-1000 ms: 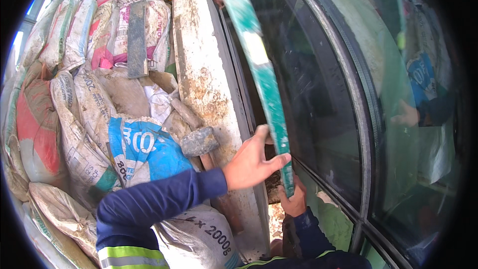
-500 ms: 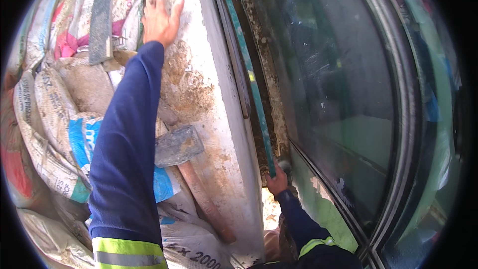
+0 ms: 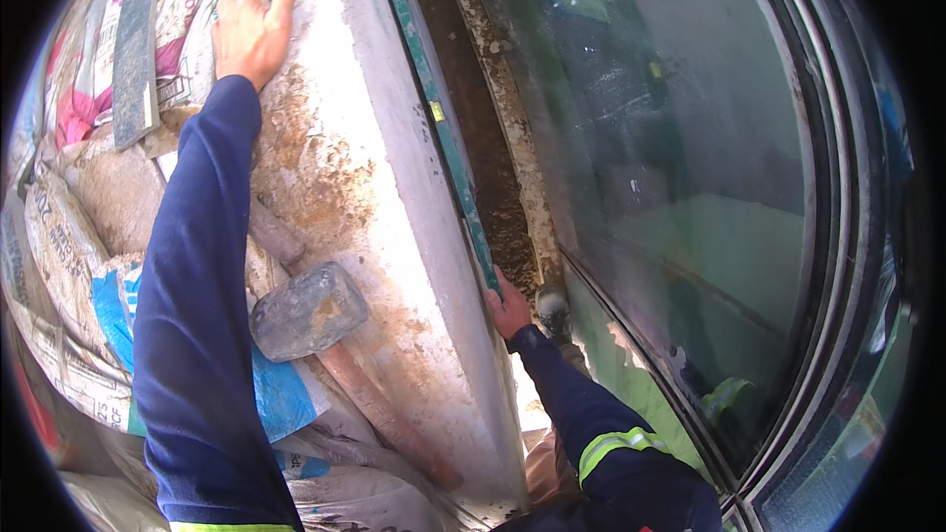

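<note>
My left hand (image 3: pixel 254 25) lies flat, fingers spread, on the dirt-stained pale slab (image 3: pixel 330 103). With my right hand (image 3: pixel 509 307) I grip the lower end of a long green spirit level (image 3: pixel 455 163). The level has a yellow vial partway along. It runs upright in the picture along the slab's right face; whether it touches the face all along I cannot tell. Left of the slab's lower part lies a mallet, its dark block head (image 3: pixel 310 312) and wooden handle (image 3: pixel 389 414) both showing, partly over filled sacks.
Filled woven sacks (image 3: pixel 69 246) are stacked at left, with a grey plank (image 3: pixel 138 49) across them. A narrow dirt gap (image 3: pixel 468 79) runs between the slab and a large glass pane (image 3: pixel 670 138) in a dark frame. A shoe (image 3: pixel 554 310) shows near my right hand.
The level has moved left, from over the gap to beside the slab's face, with my right hand still around it. My view has shifted; my left hand stays flat on the slab.
</note>
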`<action>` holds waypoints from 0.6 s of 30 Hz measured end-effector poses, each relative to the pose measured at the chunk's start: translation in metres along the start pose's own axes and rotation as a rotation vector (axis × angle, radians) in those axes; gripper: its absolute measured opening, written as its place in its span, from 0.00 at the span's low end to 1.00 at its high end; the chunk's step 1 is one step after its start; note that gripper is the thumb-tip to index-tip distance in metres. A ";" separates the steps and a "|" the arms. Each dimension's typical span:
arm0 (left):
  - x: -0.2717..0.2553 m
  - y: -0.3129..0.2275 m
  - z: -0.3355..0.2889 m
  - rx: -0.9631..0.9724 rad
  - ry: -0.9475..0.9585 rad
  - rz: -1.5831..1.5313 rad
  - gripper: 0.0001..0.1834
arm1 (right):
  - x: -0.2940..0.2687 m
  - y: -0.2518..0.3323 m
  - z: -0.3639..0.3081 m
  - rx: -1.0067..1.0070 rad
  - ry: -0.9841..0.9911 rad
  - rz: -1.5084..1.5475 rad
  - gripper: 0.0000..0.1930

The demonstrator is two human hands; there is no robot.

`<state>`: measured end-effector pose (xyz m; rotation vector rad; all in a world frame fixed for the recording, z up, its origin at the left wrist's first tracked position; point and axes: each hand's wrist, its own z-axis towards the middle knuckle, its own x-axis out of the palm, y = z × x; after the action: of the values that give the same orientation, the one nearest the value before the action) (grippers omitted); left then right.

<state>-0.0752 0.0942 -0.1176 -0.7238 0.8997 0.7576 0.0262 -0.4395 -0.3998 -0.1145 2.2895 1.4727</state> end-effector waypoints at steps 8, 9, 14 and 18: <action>-0.004 0.005 0.005 0.022 0.024 -0.094 0.40 | 0.015 0.025 0.032 0.162 0.042 0.045 0.31; -0.003 0.006 0.006 0.050 0.014 -0.096 0.39 | 0.017 0.025 0.033 0.141 0.007 0.078 0.31; -0.007 -0.004 0.003 0.018 0.007 -0.084 0.39 | 0.023 0.027 0.047 0.144 -0.034 0.118 0.31; -0.009 -0.001 0.001 0.024 -0.004 -0.078 0.37 | 0.021 0.038 0.069 0.211 0.036 0.135 0.32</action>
<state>-0.0776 0.0924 -0.1093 -0.7314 0.8703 0.6778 0.0168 -0.3584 -0.3997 0.0771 2.5085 1.2903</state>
